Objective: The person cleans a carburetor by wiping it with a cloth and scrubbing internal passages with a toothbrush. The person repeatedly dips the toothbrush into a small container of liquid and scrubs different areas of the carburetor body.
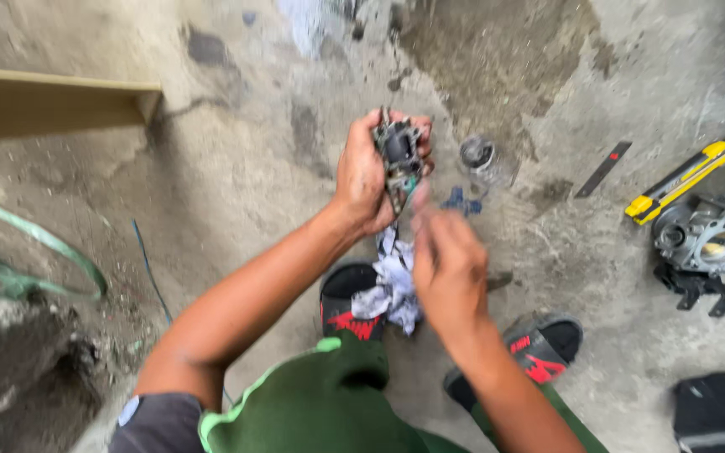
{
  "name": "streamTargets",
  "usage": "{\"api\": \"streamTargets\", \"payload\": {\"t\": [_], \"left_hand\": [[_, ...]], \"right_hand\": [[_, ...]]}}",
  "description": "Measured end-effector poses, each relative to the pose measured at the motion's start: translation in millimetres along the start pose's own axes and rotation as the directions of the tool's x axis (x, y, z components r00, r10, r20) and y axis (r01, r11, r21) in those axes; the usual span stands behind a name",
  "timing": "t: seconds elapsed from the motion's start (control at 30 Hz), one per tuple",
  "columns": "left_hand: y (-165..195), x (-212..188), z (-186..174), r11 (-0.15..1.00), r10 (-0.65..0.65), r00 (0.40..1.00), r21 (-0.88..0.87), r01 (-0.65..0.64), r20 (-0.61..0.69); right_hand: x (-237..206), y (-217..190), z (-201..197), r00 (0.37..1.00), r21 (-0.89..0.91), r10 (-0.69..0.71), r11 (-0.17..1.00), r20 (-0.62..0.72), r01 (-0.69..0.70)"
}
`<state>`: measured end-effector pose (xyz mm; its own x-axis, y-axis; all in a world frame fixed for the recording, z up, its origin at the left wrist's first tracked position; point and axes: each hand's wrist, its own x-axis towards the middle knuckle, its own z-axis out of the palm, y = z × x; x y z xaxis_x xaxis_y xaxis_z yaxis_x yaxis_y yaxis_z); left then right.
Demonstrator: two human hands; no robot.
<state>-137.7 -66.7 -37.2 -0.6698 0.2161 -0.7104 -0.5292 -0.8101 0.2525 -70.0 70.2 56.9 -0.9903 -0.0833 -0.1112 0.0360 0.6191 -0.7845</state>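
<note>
Left hand [365, 176] is raised over the concrete floor [237, 168], fingers wrapped tight around a small dark metal engine part [399, 158]; part sits upright in the palm, top poking above the fingers. Right hand [446, 264] is just below and beside it, blurred, fingers bunched narrow toward the part's lower end; cannot tell if they pinch anything or touch the part. A crumpled white-grey rag [392, 285] shows under both hands, between them and the black-and-red sandals [347, 302] on the floor; cannot tell whether either hand holds it. Green shorts [312, 403] fill the bottom edge.

On the floor past the hands, near the top centre, sits a small clear round jar [482, 159], with a small blue bit [461, 202] just beside it. Toward the right edge: a flat dark strip [603, 169], a yellow utility knife [686, 179], and below the knife a grey metal throttle-body-like casting [706, 239], knife tip near its top. Bottom right corner holds a black object [719, 411], partly cut off. Left edge: a wooden plank [52, 101] and a green hose [35, 252].
</note>
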Motion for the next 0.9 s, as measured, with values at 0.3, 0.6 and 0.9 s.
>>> {"api": "streamTargets", "payload": {"t": [0.3, 0.6, 0.9], "left_hand": [[-4.2, -0.9, 3.3, 1.0, -0.005, 1.0, 0.019, 0.005, -0.012], [0.0, -1.8, -1.1, 0.998, 0.056, 0.989, -0.048, -0.05, 0.137], [6.9, 0.6, 1.1, 0.986, 0.152, 0.986, 0.057, -0.156, 0.068]], "right_hand": [[-2.9, 9.3, -5.0, 1.0, -0.066, 0.021, 0.998, -0.015, -0.022], [-9.4, 7.1, -4.7, 0.998, 0.017, 0.069, 0.997, 0.012, -0.069], [-8.5, -4.4, 5.5, 1.0, 0.064, 0.005, 0.998, -0.024, -0.003]]}}
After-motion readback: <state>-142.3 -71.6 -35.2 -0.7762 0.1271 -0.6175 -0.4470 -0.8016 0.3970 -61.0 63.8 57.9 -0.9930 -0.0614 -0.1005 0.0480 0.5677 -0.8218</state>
